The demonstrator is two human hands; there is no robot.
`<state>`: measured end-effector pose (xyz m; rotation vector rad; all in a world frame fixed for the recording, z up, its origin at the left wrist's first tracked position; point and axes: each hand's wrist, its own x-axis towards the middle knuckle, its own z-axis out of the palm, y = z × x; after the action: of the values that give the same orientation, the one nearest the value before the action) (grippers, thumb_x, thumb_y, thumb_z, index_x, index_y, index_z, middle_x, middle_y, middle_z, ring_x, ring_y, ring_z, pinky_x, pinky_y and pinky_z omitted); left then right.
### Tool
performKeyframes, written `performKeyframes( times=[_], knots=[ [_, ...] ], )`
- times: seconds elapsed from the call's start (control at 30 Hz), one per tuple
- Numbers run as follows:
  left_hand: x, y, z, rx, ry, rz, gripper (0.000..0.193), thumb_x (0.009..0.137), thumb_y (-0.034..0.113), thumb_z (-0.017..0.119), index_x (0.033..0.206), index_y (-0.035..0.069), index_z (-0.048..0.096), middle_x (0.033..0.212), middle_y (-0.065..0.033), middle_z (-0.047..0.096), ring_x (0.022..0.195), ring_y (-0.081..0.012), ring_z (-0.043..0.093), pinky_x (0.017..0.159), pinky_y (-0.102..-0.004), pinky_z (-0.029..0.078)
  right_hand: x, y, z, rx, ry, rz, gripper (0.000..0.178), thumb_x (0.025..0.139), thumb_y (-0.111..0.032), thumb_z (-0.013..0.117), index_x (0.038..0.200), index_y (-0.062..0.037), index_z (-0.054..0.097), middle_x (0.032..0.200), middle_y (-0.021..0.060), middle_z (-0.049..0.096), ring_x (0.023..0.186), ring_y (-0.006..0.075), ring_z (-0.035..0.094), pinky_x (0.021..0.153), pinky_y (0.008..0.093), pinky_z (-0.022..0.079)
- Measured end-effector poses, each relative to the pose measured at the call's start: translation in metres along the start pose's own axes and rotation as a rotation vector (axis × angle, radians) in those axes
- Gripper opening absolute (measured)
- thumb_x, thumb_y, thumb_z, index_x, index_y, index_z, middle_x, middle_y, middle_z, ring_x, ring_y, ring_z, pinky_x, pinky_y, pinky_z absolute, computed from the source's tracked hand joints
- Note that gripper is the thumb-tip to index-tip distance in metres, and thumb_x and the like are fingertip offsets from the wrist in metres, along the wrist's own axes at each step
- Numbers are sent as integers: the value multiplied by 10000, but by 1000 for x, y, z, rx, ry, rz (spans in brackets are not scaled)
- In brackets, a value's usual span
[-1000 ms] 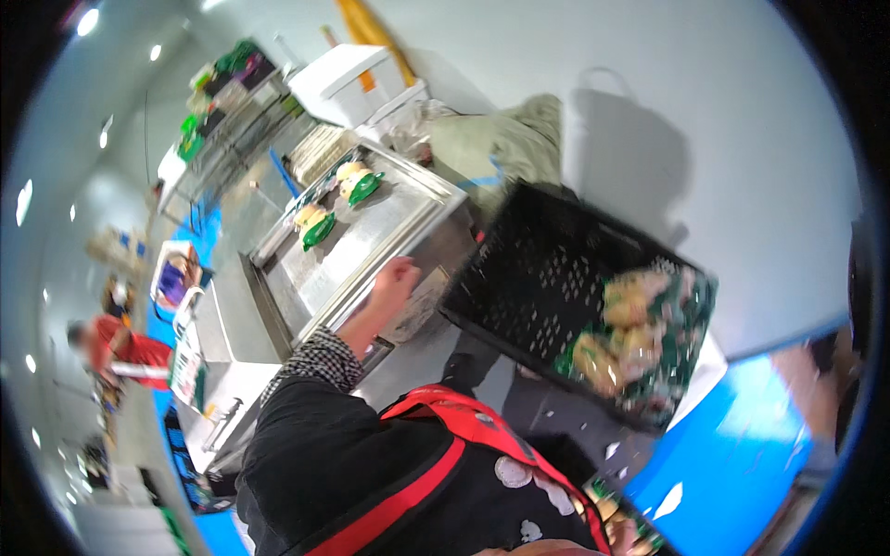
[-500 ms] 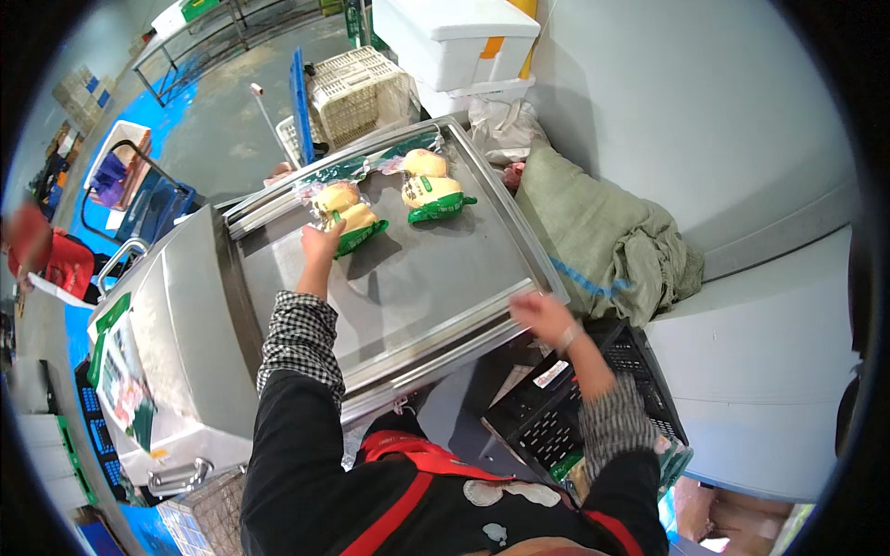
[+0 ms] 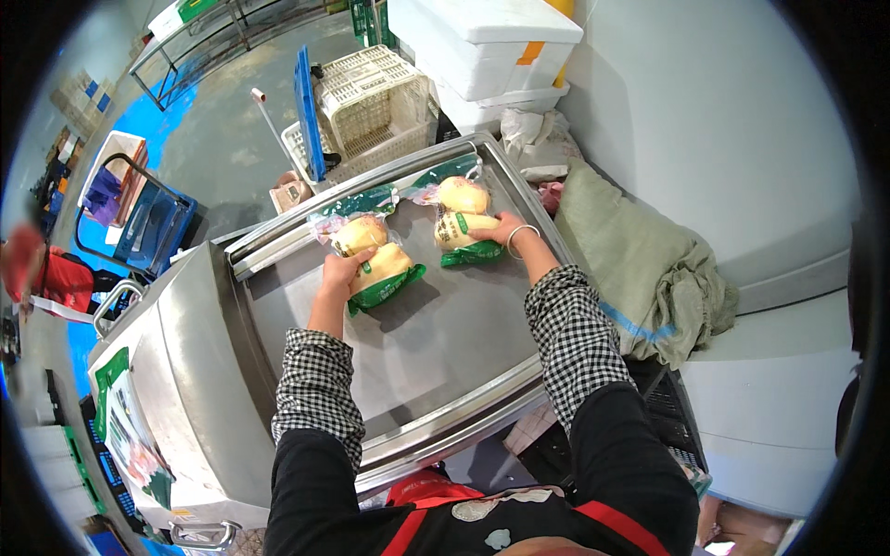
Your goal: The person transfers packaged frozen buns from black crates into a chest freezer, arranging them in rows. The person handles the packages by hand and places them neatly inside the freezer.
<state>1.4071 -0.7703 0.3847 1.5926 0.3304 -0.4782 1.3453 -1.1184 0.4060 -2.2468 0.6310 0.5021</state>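
Two clear-and-green plastic food bags lie side by side on the flat steel bed (image 3: pixel 464 320) of a machine, each filled with plump, pale yellow food whose exact kind I cannot make out. My left hand (image 3: pixel 341 272) grips the near left side of the left food bag (image 3: pixel 382 266), thumb on top. On the right food bag (image 3: pixel 461 196), my right hand (image 3: pixel 515 232) holds the right side, fingers over the yellow part. The open ends of both bags reach the bed's far edge, where crumpled clear and green film shows.
The machine's rounded steel lid (image 3: pixel 199 343) stands at the left. Beyond the bed are a cream plastic crate (image 3: pixel 375 93) and a white foam box (image 3: pixel 501 56). A grey-green sack (image 3: pixel 640 269) lies at the right, above a black crate (image 3: pixel 672 408). A person in red (image 3: pixel 60 278) is far left.
My right hand has moved from the bed's near right edge up to the right bag and taken hold of it. My left hand stays on the left bag.
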Motion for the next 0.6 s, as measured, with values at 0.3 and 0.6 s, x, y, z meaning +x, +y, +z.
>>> performKeyframes(
  times=[0.3,0.6],
  knots=[
    [-10,-2,15,-204,-3,43,383,695,16,780,1031,-71,617,961,-131,671,810,-228,671,703,-347,557,-36,-11,49,356,28,15,953,468,-466,873,1162,95,537,1141,190,607,1047,271,597,877,338,471],
    [-103,-16,13,-465,-608,95,544,829,144,653,1301,13,417,1219,-139,560,1068,-278,590,908,-411,499,-220,70,56,781,178,-177,811,569,-203,873,1214,83,472,1106,147,605,997,207,594,883,315,477]
  ],
)
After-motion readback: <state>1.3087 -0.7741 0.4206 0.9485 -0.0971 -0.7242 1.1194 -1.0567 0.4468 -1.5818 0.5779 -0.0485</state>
